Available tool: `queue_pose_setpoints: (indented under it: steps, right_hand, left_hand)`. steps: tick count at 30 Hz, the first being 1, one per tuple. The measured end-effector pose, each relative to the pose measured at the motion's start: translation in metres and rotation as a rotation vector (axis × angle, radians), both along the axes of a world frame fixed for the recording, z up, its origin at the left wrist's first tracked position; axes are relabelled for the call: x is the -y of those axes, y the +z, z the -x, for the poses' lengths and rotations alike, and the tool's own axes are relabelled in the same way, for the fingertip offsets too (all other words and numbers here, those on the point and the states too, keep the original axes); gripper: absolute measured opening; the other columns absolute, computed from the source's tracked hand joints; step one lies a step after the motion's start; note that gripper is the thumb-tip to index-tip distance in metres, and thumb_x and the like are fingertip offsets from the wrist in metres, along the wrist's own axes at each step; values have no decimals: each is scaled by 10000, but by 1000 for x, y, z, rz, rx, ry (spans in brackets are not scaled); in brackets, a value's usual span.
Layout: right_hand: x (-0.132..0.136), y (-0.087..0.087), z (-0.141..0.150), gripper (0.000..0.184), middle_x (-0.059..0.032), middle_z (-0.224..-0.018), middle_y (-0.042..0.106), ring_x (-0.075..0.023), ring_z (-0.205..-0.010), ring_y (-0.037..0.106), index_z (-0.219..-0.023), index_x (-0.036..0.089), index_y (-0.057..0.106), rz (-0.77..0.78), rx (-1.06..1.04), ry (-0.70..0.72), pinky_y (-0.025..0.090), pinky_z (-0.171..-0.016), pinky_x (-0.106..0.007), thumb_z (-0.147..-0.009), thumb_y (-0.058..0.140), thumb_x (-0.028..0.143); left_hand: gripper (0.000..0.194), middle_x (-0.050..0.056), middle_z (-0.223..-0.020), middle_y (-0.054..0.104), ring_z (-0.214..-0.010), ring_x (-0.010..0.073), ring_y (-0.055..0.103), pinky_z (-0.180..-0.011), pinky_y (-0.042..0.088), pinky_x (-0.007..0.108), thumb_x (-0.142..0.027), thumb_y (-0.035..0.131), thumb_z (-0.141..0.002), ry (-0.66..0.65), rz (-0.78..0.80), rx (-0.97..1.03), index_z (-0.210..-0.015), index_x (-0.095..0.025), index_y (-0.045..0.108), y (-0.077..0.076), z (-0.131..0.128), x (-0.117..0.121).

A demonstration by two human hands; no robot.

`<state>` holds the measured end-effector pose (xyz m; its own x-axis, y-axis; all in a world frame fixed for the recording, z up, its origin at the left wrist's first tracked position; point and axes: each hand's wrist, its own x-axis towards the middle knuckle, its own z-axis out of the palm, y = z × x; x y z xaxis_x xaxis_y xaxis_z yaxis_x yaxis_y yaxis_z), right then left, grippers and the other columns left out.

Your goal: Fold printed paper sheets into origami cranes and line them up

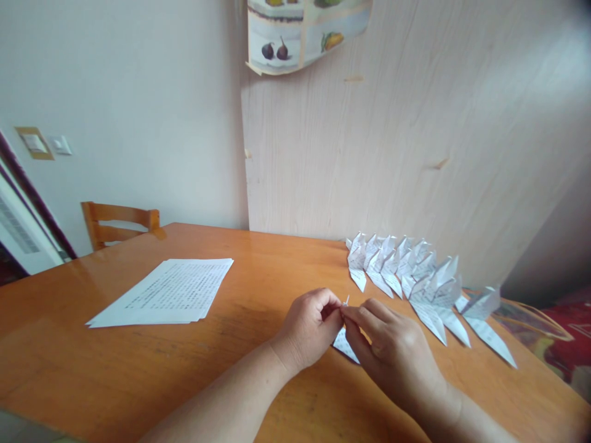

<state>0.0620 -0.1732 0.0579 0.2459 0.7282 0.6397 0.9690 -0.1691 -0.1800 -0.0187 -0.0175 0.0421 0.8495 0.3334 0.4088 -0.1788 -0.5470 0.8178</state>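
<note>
Paper [346, 347] sits between both hands, low and right of centre on my feed, just above the table [277, 264]. Left hand [310, 326]: thumb and forefinger pinched on its upper end. Right hand [392, 351]: fingertips closed on the same end, meeting the left ones. A thin tip pokes up between them; a broader, printed part shows below. The exact crease under the fingers is hidden from me.

Progress, as I read it: many figures [429, 292] stand close together in rows near the wall, to the right, pointed tops up and long tails towards the hands. One more figure [484, 304] stands at their right end. I judge all of these done; they overlap too much for me to give a sure count.

The held one I judge well along, already folded narrow, but its top is being worked and it lacks the spread shape of the others. Sheets [170, 292] lie flat in a loose pile to the left, printed and unfolded; whether they are meant for folding, I cannot tell
</note>
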Motion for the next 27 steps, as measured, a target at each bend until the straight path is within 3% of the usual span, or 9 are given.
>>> queue_pose_setpoints:
  steps: [7,15,21,27]
  right_hand:
    - [5,8,-1,158,-19,-791,615,-156,-685,607,-1027,212,653,-103,-210,14,422,-635,-281,-968,507,200]
    - [-3,2,-11,154,-35,-830,677,-186,-752,642,-960,202,682,-219,-450,-90,468,-695,-290,-937,547,273]
    - [-9,-4,-15,234,32,-626,538,-142,-569,526,-1010,182,658,-187,-794,-33,389,-513,-249,-931,569,383]
    - [-11,-13,-25,183,-6,-694,626,-155,-624,566,-865,195,652,-112,-820,47,408,-528,-254,-908,581,358]
  left_hand:
    - [144,0,-758,628,-704,147,558,-639,404,247,-282,568,-903,7,-29,-7,-803,-192,618,3,1,0]
    - [191,-14,-745,588,-724,140,528,-681,401,250,-297,553,-932,-26,-1,7,-775,-192,584,5,0,-1]
    - [166,-1,-773,602,-736,141,527,-689,427,248,-285,558,-922,-137,204,-18,-830,-162,622,9,-1,0]
    - [139,11,-795,620,-757,150,550,-715,438,258,-272,573,-896,-107,219,-16,-847,-158,636,8,-3,0]
